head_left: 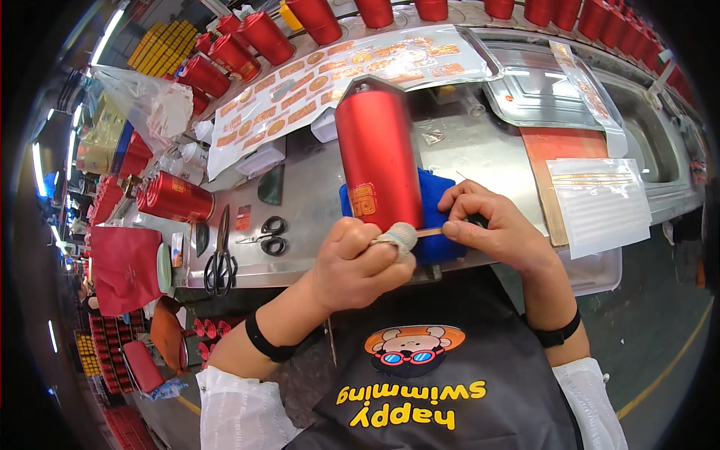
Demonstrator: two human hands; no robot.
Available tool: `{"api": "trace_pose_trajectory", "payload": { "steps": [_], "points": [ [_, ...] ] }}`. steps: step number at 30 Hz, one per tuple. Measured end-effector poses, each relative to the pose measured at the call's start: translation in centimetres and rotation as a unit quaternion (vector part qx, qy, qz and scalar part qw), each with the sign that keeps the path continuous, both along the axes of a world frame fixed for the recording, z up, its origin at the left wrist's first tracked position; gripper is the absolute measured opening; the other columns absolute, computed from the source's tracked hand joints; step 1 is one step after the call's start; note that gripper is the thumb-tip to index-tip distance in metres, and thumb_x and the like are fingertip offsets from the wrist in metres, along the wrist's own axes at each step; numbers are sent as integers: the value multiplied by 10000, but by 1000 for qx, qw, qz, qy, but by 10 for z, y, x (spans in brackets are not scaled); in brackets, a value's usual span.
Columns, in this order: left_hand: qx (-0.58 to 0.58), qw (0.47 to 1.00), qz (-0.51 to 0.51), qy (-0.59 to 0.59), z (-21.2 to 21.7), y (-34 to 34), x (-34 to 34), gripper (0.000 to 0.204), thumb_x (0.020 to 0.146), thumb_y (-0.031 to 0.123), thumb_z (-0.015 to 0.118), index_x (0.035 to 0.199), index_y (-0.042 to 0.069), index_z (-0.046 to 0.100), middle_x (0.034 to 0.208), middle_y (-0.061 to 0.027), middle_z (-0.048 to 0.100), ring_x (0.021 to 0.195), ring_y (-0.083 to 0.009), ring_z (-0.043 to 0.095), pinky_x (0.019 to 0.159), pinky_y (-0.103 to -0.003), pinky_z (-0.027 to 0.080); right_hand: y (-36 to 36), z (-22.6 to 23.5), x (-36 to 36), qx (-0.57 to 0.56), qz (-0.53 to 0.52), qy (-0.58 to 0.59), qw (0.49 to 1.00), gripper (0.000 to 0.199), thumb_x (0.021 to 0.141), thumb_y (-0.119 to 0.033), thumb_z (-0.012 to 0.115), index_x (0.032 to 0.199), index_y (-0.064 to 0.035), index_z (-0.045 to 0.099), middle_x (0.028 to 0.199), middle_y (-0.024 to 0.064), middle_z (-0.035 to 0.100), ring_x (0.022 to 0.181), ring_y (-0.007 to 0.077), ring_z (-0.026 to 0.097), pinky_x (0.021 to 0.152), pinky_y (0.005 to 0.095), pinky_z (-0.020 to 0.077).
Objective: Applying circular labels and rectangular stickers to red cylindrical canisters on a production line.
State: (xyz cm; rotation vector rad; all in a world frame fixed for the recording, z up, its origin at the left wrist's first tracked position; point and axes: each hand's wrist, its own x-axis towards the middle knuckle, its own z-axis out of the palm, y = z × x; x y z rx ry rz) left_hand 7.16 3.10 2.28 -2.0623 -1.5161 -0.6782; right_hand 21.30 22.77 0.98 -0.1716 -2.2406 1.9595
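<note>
A shiny red metal canister (375,150) with a gold emblem near its lower end lies tilted in front of me, over a blue cloth (439,199). My left hand (358,262) is closed at its near end, with a pale knitted cover (403,237) around one digit, pressed close to the rim. The undersides of its fingers are hidden. From beside that cover a thin tan strip (430,232) runs right to my right hand (491,225), which pinches it between thumb and forefinger.
Left on the metal table lie black-handled scissors (220,266), small snips (272,236) and more red canisters (180,196). Behind is a sheet of gold emblem stickers (330,75). On the right are a wooden board (551,191), white sheets with gold strips (598,206) and a sink (652,139).
</note>
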Motion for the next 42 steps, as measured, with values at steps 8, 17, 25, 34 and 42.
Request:
{"api": "trace_pose_trajectory", "payload": {
  "steps": [8,17,25,34,42],
  "points": [
    [36,999,12,-31,-7,-3,-2,210,503,98,650,707,104,599,819,-72,565,725,-244,460,553,-332,380,-3,0,0,16,-5,1,1000,167,838,-162,677,788,-31,587,1017,50,534,907,132,485,804,262,392],
    [-46,998,1,37,2,3,2,239,480,109,645,716,127,611,798,17,522,727,-219,451,581,-321,385,-8,0,-2,31,-29,20,999,192,838,-164,686,766,-13,591,942,38,533,804,117,504,678,257,429],
    [45,998,31,-36,-8,-4,0,246,474,109,632,718,123,608,771,11,485,730,-222,454,568,-315,381,-10,2,-4,81,-23,11,996,180,834,-173,686,781,-25,598,1009,55,533,915,138,502,795,259,404],
    [-33,997,2,67,5,5,1,249,495,186,662,741,181,624,766,36,468,786,-193,451,575,-324,382,-13,-1,-6,80,-52,19,995,178,798,-178,707,768,-28,617,931,84,558,915,232,538,799,328,436],
    [19,999,9,-27,-2,-4,1,284,460,119,648,741,124,618,760,-3,461,725,-228,454,569,-316,384,-14,-1,-6,117,-37,20,992,189,825,-182,699,783,-24,603,997,64,531,950,161,511,832,286,397]
  ]
}}
